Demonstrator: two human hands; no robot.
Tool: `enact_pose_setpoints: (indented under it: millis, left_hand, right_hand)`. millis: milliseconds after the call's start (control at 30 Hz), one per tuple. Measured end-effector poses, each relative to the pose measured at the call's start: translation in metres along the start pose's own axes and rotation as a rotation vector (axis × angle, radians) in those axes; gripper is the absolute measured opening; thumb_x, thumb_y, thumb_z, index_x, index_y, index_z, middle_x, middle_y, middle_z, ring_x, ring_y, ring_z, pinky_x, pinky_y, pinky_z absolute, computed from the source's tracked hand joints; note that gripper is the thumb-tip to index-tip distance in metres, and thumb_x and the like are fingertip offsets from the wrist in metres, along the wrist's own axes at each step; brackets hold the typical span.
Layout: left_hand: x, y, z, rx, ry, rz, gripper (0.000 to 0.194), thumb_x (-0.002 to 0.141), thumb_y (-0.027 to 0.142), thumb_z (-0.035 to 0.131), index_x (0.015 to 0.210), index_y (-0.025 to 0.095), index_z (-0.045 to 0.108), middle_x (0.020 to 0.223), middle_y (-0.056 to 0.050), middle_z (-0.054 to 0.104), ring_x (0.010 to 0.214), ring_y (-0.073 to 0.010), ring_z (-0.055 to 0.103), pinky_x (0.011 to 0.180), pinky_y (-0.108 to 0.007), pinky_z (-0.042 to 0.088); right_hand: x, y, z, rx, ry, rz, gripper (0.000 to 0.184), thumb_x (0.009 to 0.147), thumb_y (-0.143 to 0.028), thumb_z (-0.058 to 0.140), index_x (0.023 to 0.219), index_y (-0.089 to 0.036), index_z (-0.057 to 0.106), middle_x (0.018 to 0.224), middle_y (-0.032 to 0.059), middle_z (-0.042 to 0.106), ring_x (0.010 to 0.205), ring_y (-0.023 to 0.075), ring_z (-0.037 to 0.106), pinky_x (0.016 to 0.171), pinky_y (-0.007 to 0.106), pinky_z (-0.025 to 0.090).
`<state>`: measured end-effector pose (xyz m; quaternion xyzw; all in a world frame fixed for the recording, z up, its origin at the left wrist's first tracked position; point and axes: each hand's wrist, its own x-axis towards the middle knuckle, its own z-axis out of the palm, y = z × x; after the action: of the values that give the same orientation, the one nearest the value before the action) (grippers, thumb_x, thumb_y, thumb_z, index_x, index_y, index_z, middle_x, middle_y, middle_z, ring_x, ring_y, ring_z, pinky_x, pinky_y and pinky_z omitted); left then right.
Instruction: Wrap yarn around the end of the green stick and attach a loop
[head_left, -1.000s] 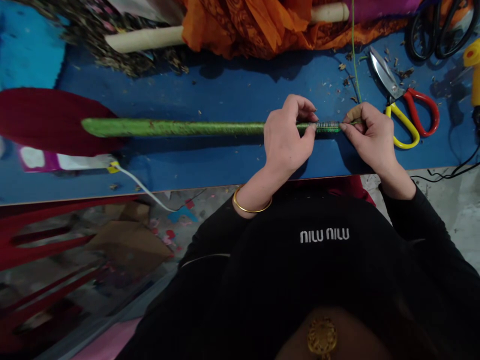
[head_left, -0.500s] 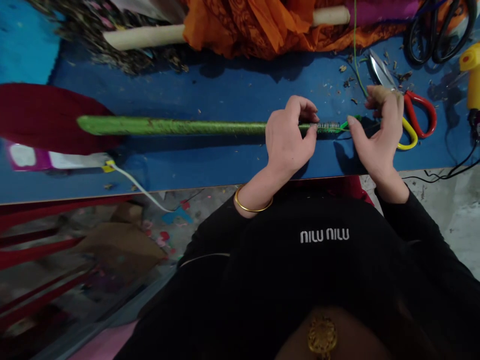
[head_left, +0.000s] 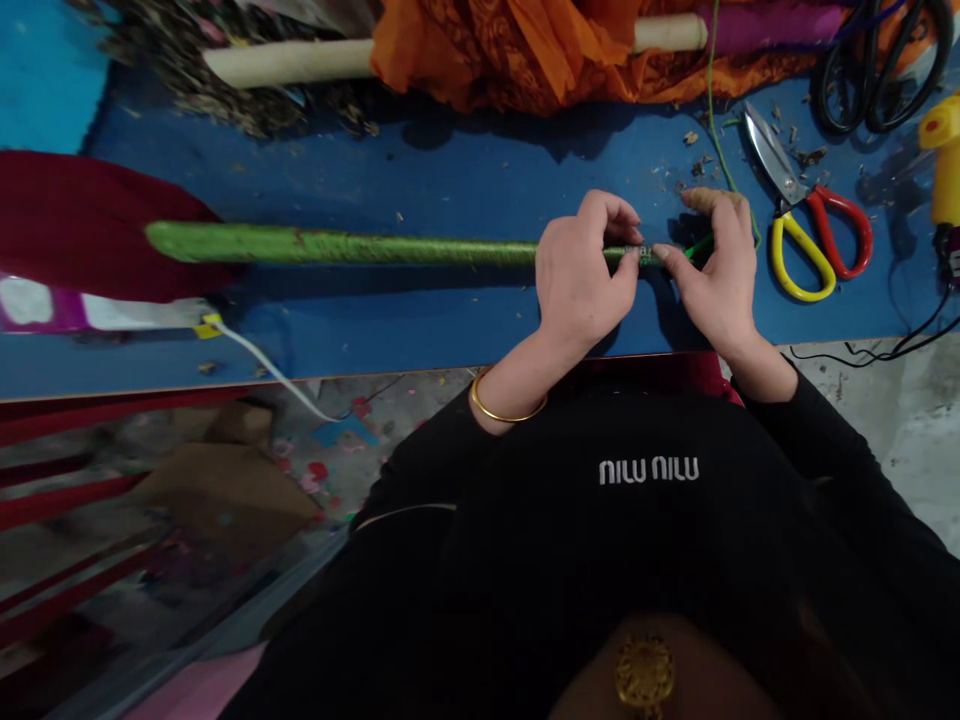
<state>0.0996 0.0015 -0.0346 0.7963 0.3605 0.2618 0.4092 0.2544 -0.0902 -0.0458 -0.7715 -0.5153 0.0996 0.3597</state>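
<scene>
A long green-wrapped stick [head_left: 360, 245] lies across the table, its rounded end to the left. My left hand [head_left: 577, 265] is closed around it near the right end, thumb on the near side and fingertips on the far side. Close beside it, my right hand [head_left: 716, 270] curls over the stick's right tip, its thumb touching the wrapping there. A thin green cord [head_left: 714, 110] comes down from the top and passes behind my right hand. A bright green piece shows between thumb and fingers; the fingers partly hide their hold. Silvery marks show at the tip.
Right of my right hand lie scissors [head_left: 802, 210] with red and yellow handles. Black-handled scissors [head_left: 874, 80] and a yellow tool [head_left: 946, 170] sit further right. Orange cloth [head_left: 495, 50] and a pale stick [head_left: 292, 62] line the back. Dark red fabric [head_left: 90, 225] lies left.
My right hand has moved left along the stick, closer to my left hand, uncovering the scissors. The cord now drops behind my right hand. My left hand keeps its hold.
</scene>
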Motion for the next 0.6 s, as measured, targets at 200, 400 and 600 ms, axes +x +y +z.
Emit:
enact_pose_setpoints:
  millis: [200, 400, 600]
  left_hand:
    - [0.0, -0.002, 0.001, 0.01, 0.012, 0.015, 0.027, 0.086, 0.016, 0.071, 0.106, 0.027, 0.057, 0.101, -0.003, 0.077, 0.104, -0.027, 0.076, 0.107, -0.048, 0.057]
    - [-0.001, -0.004, 0.001, 0.037, -0.006, 0.025, 0.024, 0.09, 0.021, 0.066, 0.111, 0.027, 0.056, 0.104, -0.004, 0.077, 0.11, -0.0275, 0.075, 0.108, -0.046, 0.055]
    - [-0.001, -0.002, 0.001, 0.082, 0.005, 0.044, 0.025, 0.089, 0.017, 0.064, 0.111, 0.025, 0.057, 0.102, -0.004, 0.077, 0.107, -0.0266, 0.075, 0.106, -0.045, 0.056]
  right_hand:
    - [0.0, 0.008, -0.003, 0.062, -0.002, 0.002, 0.037, 0.093, -0.033, 0.066, 0.129, -0.031, 0.056, 0.129, 0.011, 0.059, 0.131, 0.0325, 0.055, 0.108, 0.056, 0.051]
    - [0.0, 0.019, -0.003, 0.209, -0.014, -0.042, 0.035, 0.093, -0.034, 0.066, 0.127, -0.028, 0.06, 0.13, 0.0099, 0.062, 0.131, 0.0318, 0.057, 0.115, 0.059, 0.049]
    - [0.003, 0.026, -0.004, 0.212, -0.021, -0.08, 0.032, 0.094, -0.036, 0.065, 0.124, -0.028, 0.063, 0.128, 0.0096, 0.066, 0.129, 0.0313, 0.06, 0.117, 0.06, 0.049]
